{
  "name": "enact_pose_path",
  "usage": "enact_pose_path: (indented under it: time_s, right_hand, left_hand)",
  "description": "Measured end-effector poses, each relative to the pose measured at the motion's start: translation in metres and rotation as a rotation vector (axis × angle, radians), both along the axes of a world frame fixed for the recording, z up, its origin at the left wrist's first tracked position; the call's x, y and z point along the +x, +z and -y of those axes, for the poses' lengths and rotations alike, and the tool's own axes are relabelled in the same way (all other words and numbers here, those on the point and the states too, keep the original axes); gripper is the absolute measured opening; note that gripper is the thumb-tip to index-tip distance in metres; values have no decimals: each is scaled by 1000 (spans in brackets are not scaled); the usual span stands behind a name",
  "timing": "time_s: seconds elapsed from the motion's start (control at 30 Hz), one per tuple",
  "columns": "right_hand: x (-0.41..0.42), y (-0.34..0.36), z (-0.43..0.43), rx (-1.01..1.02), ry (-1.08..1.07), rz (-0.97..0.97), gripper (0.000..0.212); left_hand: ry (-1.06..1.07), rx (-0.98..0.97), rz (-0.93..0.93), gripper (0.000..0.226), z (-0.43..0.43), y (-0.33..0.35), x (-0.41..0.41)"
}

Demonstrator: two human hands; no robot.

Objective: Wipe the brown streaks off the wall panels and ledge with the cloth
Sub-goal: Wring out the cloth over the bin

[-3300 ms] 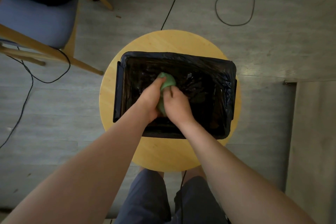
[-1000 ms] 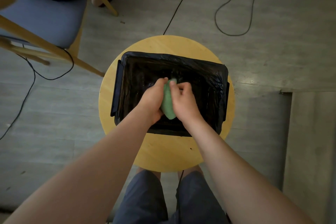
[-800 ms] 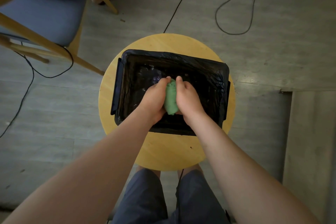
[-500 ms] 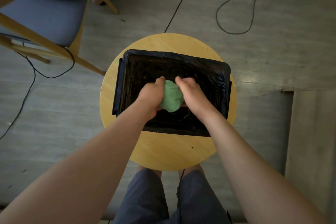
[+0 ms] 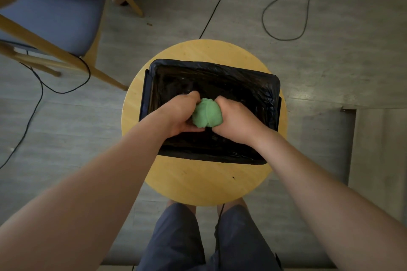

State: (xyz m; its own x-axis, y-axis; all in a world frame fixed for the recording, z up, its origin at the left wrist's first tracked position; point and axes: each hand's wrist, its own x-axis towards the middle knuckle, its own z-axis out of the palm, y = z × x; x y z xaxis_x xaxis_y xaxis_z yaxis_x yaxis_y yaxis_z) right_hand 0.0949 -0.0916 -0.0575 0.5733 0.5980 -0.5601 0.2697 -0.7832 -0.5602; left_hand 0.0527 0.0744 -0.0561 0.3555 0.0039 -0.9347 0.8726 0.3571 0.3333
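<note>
Head view, looking straight down. Green cloth (image 5: 207, 114) bunched into a tight ball, held over the middle of a black-lined tub (image 5: 267, 88).

- Left hand (image 5: 179, 114): grip curled round the cloth from 9 o'clock.
- Right hand (image 5: 236, 120): grip curled round it from 3 o'clock. The two press toward each other; likely wringing or balling the cloth.
- Tub sits on a round wooden desk (image 5: 198, 185), filling its 12 o'clock half.
- Chair (image 5: 57, 22) at 10 o'clock, loose cable (image 5: 284, 9) on the floor at 1 o'clock, person's dark shorts (image 5: 176, 240) at 6 o'clock.

Progress: no wall panel, ledge or brown streak can be made out here. Judged a preparation step, with the cloth being readied at the tub. Whether any wiping is done cannot be told.
</note>
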Motion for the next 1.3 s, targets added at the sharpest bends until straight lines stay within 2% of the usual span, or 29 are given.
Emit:
enact_pose_path:
  time_s: [0.07,0.13,0.23,0.3,0.37,0.43,0.5,0.63,0.7,0.73,0.9,1.07,1.17,1.23,1.3]
  right_hand:
    - [-1,-5,4,33,94,132,23]
    - [2,-7,4,29,151,215,23]
    - [8,-4,1,37,185,299,28]
    - [11,2,-2,121,229,324,34]
    - [14,5,-3,158,287,299,51]
    - [17,2,-2,126,321,279,62]
    - [17,-3,-2,77,324,275,59]
    - [19,-7,0,-89,307,222,30]
    - [21,-5,-1,-131,279,110,16]
    - [23,-4,-3,-137,256,38,12]
    - [36,1,-14,-174,92,-288,21]
    - [38,3,-10,-187,-37,-626,20]
    - [35,-1,-6,-219,-63,-836,21]
    - [31,-4,-7,-199,-94,-854,19]
    - [27,-8,-9,-136,-67,-621,15]
  left_hand:
    - [-61,-6,73,23,-4,1,1]
    - [-104,-152,106,30,-12,3,3]
    - [-369,-312,135,41,-20,2,5]
    - [-543,-341,177,37,-19,5,8]
    - [-638,-339,225,25,-16,5,10]
    - [-714,-218,265,19,-13,2,9]
    - [-832,16,324,18,-10,-1,9]
    - [-1346,572,552,15,2,1,14]
    - [-1468,756,606,16,7,1,14]
    - [-1468,818,607,17,9,-1,13]
    - [-1400,980,587,29,9,-6,8]
    - [-1398,1151,762,30,4,-11,-6]
    - [-1363,1170,956,28,1,-19,-18]
    - [-1312,1178,978,31,-1,-21,-19]
    - [-1276,1048,793,36,1,-15,-12]
